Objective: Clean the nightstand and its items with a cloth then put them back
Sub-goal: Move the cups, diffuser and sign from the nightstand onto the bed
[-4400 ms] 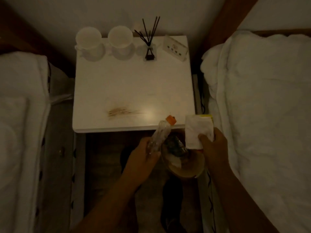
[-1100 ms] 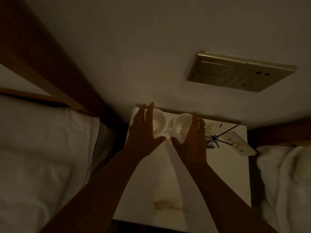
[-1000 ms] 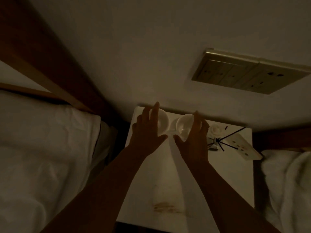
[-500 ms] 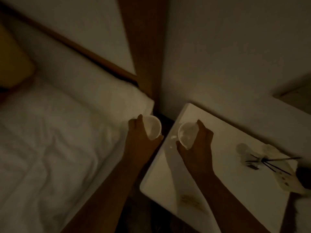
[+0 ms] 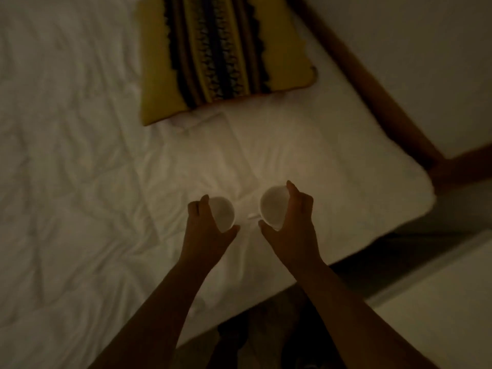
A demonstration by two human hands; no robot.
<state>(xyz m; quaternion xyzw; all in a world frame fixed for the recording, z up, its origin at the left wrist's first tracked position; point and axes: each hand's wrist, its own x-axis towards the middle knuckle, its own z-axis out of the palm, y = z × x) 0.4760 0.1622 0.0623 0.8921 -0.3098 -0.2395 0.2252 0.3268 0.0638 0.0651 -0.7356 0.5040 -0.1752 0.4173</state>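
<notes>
The room is dim. My left hand (image 5: 205, 230) grips a white cup (image 5: 223, 214) from the side, over the white bed (image 5: 106, 182). My right hand (image 5: 292, 225) grips a second white cup (image 5: 274, 207), whose small handle points left toward the first cup. Both cups are upright, close together, just above or on the bedding near its right corner; I cannot tell whether they touch it. A corner of the white nightstand (image 5: 439, 310) shows at the lower right. No cloth is in view.
A yellow cushion with dark patterned stripes (image 5: 221, 54) lies on the bed further back. A wooden bed frame (image 5: 378, 91) runs along the wall at the upper right. A dark gap separates bed and nightstand.
Both hands took the two cups off the nightstand and carried them left over the bed. My view swung left, so the nightstand is now only a corner at the lower right.
</notes>
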